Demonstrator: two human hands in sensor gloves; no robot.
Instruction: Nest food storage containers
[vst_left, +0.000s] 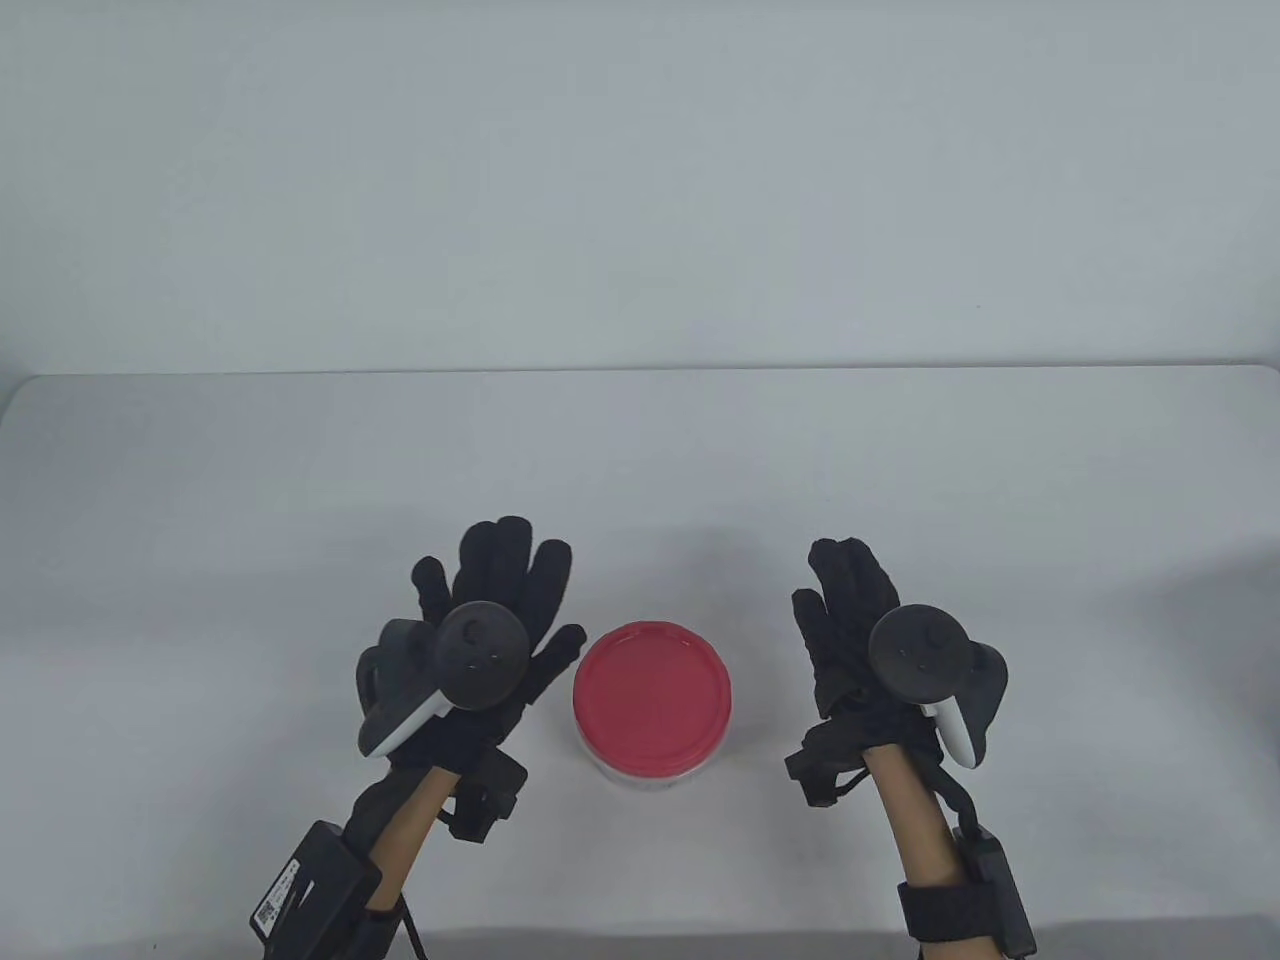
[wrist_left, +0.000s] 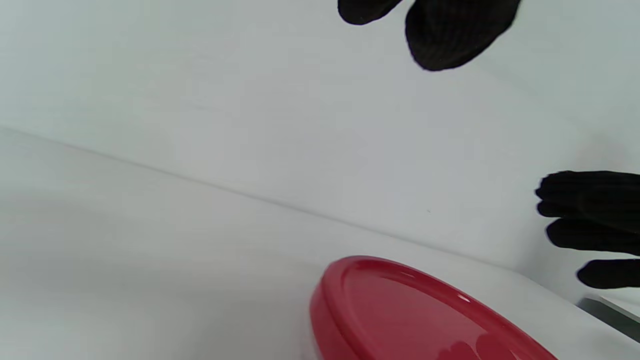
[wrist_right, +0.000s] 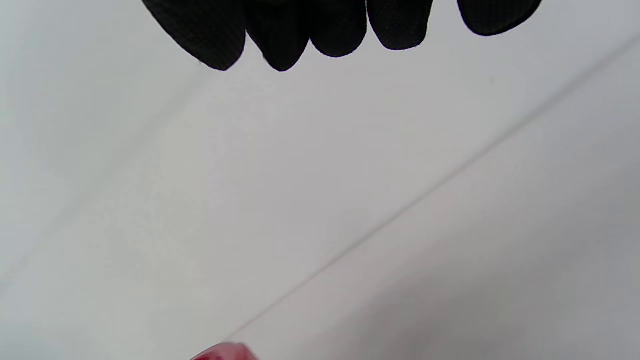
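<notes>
That round container with the red lid (vst_left: 652, 695) sits on the tabletop (vst_left: 200, 480) between left hand (vst_left: 480, 640) and right hand (vst_left: 860, 640), both with fingers spread and holding nothing (probably light, slick plastic, so I'd grip the sides under the rim).

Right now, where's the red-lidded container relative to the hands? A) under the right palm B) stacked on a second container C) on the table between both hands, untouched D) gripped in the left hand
C: the red-lidded container sits on the table between the open left hand and right hand, and neither hand touches it.
</notes>
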